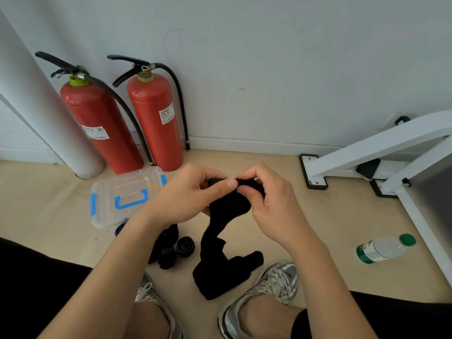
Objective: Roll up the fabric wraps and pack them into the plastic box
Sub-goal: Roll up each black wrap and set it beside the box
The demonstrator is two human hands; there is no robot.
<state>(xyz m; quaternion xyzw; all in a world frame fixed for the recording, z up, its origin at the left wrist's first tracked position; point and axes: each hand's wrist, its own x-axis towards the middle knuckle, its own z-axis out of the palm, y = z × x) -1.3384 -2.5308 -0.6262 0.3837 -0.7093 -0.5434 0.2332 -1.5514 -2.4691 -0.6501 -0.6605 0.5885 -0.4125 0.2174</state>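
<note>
Risks: the clear plastic box [122, 192], on the floor near the wall edge, appears closed, so packing would stall until it is opened. The left hand [193, 192] and right hand [266, 199] pinch the top end of the black fabric wrap [212, 233]. Its slack tail, heaped on the floor, could twist and loosen the roll.

Writing: the labels on the fire extinguishers [97, 123] and the water bottle [381, 250] are illegible.

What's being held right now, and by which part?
Left hand and right hand both pinch the upper end of the long black fabric wrap; the rest hangs down.
</note>
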